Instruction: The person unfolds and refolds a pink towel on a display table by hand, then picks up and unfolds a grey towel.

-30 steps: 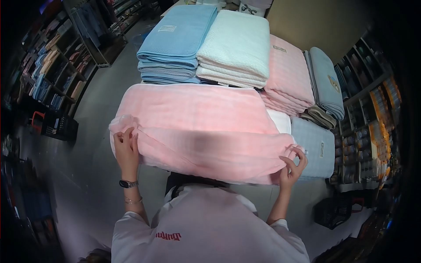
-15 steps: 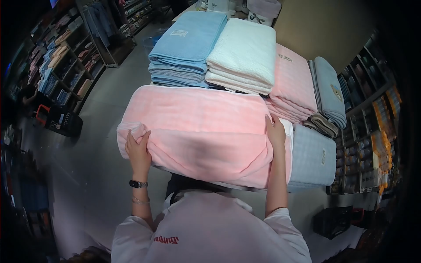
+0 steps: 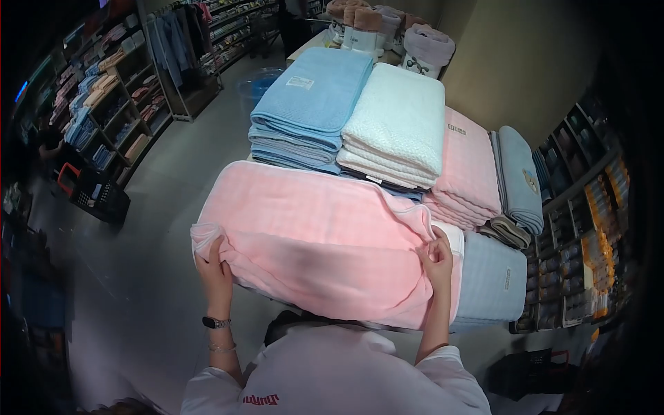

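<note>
A large pink towel (image 3: 304,207) with white edging lies across the front of the display, its near part folded up over itself. At its left end my left hand (image 3: 216,270) is closed on a bunched corner. My right hand (image 3: 437,261) pinches the fold near the right end, where the edge ripples up beside my fingers. Under and beside the right end, a white-edged layer shows, and a grey-blue towel stack (image 3: 492,277) sits to the right. What lies beneath the pink towel is mostly hidden.
Behind stand folded stacks: blue (image 3: 315,93), white (image 3: 395,117), pink (image 3: 465,162) and grey (image 3: 520,183). Rolled towels (image 3: 425,48) stand farther back. Shopping baskets rest on the floor at left (image 3: 100,197) and right (image 3: 526,373). Shelves (image 3: 131,104) line the left; a person is at the far left.
The view has tilted up, so the display sits lower in the picture. At the right end the towel's edge has been lifted into a ripple by my right hand. My left hand keeps its corner.
</note>
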{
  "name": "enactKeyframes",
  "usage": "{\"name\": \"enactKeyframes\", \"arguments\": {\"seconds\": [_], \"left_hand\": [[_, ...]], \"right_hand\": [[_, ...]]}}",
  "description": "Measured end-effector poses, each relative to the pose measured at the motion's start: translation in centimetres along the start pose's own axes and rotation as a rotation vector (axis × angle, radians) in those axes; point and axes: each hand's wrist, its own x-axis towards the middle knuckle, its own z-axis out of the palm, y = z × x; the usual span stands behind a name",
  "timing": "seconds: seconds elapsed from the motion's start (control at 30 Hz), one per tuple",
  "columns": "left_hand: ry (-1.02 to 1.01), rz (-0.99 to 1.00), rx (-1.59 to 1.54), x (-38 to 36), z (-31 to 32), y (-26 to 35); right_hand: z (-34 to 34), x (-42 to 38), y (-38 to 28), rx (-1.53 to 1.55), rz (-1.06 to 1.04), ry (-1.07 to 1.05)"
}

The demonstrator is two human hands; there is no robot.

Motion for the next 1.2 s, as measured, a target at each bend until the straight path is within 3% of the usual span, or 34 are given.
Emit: {"name": "enactKeyframes", "arguments": {"seconds": [0.03,0.13,0.17,0.27,0.5,0.6,0.7,0.8,0.83,0.97,1.07,1.2], "left_hand": [[-0.019,-0.021,0.021,-0.3,0.2,0.1],[-0.083,-0.026,0.103,-0.7,-0.2,0.1],[-0.086,-0.002,0.129,-0.6,0.0,-0.3],[-0.136,0.006,0.125,0.2,0.2,0.0],[-0.178,0.013,0.218,0.5,0.6,1.1],[-0.191,-0.005,0.232,0.3,1.0,1.0],[-0.181,-0.013,0.253,0.2,1.4,1.0],[-0.143,0.009,0.255,0.1,1.6,1.3],[-0.142,-0.001,0.261,0.0,1.8,1.1],[-0.164,-0.04,0.262,0.3,2.1,0.7],[-0.167,-0.019,0.278,0.6,2.2,0.7],[-0.175,0.032,0.312,0.2,3.6,0.1]], "right_hand": [[-0.1,-0.5,-0.8,-0.034,0.052,-0.046],[1.3,-0.3,-4.0,0.302,0.106,0.128],[1.3,-0.4,-3.4,0.29,0.087,0.125],[0.9,0.4,-3.3,-0.115,0.071,0.009],[0.9,2.2,-3.0,-0.178,0.355,-0.134],[1.5,3.0,0.1,-0.194,0.11,0.072],[1.0,4.9,0.0,-0.329,0.401,-0.043],[0.4,7.2,1.4,-0.457,0.291,-0.075],[0.2,8.1,-0.7,-0.196,0.58,-0.044],[-1.6,8.6,-0.6,0.37,0.593,-0.038],[-1.1,7.3,-1.8,0.067,0.529,-0.189],[0.5,5.1,-4.7,-0.212,0.358,-0.197]]}}
